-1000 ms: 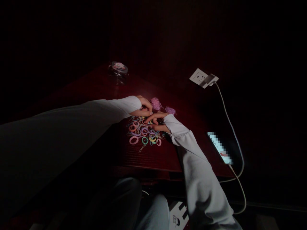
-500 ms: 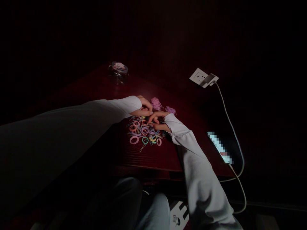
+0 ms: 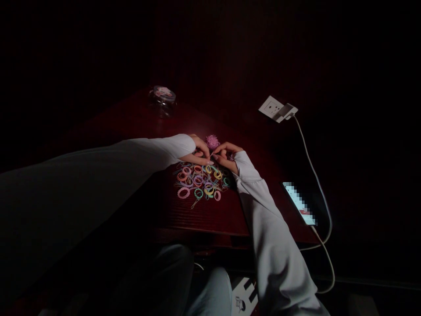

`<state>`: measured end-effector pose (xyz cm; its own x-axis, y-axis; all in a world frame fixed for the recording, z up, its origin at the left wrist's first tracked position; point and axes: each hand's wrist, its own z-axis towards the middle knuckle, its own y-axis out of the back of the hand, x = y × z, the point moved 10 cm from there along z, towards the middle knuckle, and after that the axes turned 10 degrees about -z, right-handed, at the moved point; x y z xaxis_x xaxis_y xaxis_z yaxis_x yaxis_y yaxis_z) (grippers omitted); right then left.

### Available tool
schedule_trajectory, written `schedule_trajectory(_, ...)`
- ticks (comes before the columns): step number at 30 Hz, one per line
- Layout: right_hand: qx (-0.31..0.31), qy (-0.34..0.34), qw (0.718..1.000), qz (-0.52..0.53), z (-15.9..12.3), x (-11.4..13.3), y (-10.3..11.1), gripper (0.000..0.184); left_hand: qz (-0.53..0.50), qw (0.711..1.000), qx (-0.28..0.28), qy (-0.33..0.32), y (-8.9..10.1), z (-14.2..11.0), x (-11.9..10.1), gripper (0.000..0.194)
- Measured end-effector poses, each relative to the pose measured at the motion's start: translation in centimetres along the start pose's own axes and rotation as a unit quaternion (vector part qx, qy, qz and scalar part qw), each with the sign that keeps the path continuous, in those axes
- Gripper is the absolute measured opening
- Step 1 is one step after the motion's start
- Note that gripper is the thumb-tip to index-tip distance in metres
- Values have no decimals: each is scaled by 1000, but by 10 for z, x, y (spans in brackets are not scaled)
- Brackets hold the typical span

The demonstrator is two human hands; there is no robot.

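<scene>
Over the dark red table, my left hand has thumb and fingers closed in a pinch just behind a spread of colourful hair ties. Facing it, my right hand also pinches, its fingertips close to the left ones. A thin pale strand shows between the two sets of fingertips; its full shape is too small to make out. Beyond the hands sits a pink bundle of thin strands. A purple bundle is mostly hidden by my right hand.
A clear lidded jar stands far left on the table. To the right lie a lit phone and its white cable, which runs to a charger in a wall socket. A white printed item is below the table edge.
My right hand has lifted back from the hair ties, up and slightly right, uncovering yellow and green ones. My left hand has barely shifted, and a thin strand now shows between the fingertips.
</scene>
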<state>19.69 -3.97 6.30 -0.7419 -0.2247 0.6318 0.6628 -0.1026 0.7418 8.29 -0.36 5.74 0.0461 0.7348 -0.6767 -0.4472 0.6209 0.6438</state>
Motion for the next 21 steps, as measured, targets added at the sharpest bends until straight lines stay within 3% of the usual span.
schedule_trajectory(9, -16, 22, 1000, -5, -2, 7, 6, 43, 26, 1000, 0, 14, 2, 0, 0, 37)
schedule_trajectory(21, -40, 11, 999, 12, 2, -13, 10, 56, 15, 1000, -20, 16, 6, -5, -7, 40)
